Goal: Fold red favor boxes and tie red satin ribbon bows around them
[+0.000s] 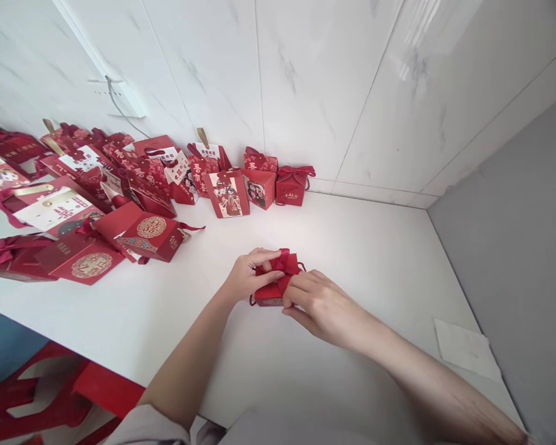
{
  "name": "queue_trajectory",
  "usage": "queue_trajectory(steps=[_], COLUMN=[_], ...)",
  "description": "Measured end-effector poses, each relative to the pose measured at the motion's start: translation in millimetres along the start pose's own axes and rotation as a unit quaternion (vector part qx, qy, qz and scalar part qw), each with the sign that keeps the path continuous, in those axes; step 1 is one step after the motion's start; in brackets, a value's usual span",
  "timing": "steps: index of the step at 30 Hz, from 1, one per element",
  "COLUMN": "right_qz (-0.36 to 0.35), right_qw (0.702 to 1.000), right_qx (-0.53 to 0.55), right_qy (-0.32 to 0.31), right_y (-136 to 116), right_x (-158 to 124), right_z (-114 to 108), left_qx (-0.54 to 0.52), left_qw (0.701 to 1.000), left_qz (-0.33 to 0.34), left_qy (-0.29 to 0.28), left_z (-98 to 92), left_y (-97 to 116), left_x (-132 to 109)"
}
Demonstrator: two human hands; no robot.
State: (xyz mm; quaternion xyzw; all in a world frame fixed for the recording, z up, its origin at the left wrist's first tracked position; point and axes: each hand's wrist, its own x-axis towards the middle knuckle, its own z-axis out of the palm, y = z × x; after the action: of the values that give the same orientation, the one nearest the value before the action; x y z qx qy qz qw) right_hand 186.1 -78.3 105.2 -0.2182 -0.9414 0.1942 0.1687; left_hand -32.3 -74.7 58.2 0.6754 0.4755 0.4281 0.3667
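Observation:
A small red gift box (269, 302) stands on the white table in front of me, with a red ribbon (284, 262) across its top. My left hand (251, 275) pinches the ribbon at the box's upper left, thumb and fingers drawn together. From the right, my right hand (315, 301) curls its fingers at the ribbon's lower right side; part of the ribbon goes under them. Thin red cord loops show at the box's sides. My fingers hide much of the box's top.
Several red gift boxes (227, 196) with ribbons and gold prints crowd the table's (375, 247) left and back, along the marbled wall. A white paper sheet (467, 347) lies at right, beside a grey panel (514, 216). Red stools (50, 402) stand below the table's left edge.

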Motion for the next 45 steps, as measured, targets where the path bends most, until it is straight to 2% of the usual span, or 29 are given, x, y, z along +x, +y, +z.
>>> queue_trajectory(steps=[5, 7, 10, 14, 19, 24, 28, 30, 33, 34, 36, 41, 45], right_qz=[0.023, 0.022, 0.000, -0.012, -0.051, -0.049, -0.044, -0.021, 0.124, 0.172, 0.219, 0.193, 0.209], right_qw=[0.998, 0.999, 0.999, 0.998, 0.982, 0.979, 0.953, 0.937, 0.944, 0.940, 0.927, 0.901, 0.925], right_qx=[-0.049, -0.030, 0.033, 0.047, 0.134, 0.145, 0.249, 0.320, 0.306, 0.296, 0.303, 0.387, 0.316], right_qy=[0.031, 0.028, -0.006, -0.052, -0.125, -0.138, -0.165, -0.139, -0.016, 0.006, 0.003, -0.028, 0.000], right_y=[0, -2, -6, -9, -9, -13, -6, 6, 29, 37, 50, 66, 71], right_x=[-1, -1, -4, -7, -7, -5, -4, -2, 1, 2, 4, 8, 7], right_z=[1, -1, -11, -22, -15, -1, -15, -28, -36, -35, -26, -7, -15], left_qx=[0.005, 0.004, -0.001, 0.004, -0.009, 0.015, 0.018, 0.017, 0.013, 0.011, 0.007, 0.009, 0.005], left_qw=[1.000, 1.000, 1.000, 1.000, 0.999, 0.999, 1.000, 1.000, 0.999, 0.999, 0.999, 0.999, 0.999], left_qz=[-0.006, -0.006, 0.004, 0.011, 0.021, 0.025, 0.006, 0.002, -0.006, -0.009, -0.011, 0.004, 0.012], left_qy=[-0.008, -0.007, 0.004, -0.003, -0.026, -0.027, -0.022, -0.026, -0.035, -0.037, -0.037, -0.037, -0.047], left_z=[-0.2, -0.5, -0.7, -1.9, -5.8, -4.7, -2.9, -2.9, -3.5, -3.8, -4.2, -4.9, -4.6], left_y=[-2, -2, -1, 5, 11, 12, 13, 12, 11, 11, 10, 8, 8], left_x=[-1, 0, 0, 1, 0, 0, 1, 1, 1, 0, 0, 1, 3])
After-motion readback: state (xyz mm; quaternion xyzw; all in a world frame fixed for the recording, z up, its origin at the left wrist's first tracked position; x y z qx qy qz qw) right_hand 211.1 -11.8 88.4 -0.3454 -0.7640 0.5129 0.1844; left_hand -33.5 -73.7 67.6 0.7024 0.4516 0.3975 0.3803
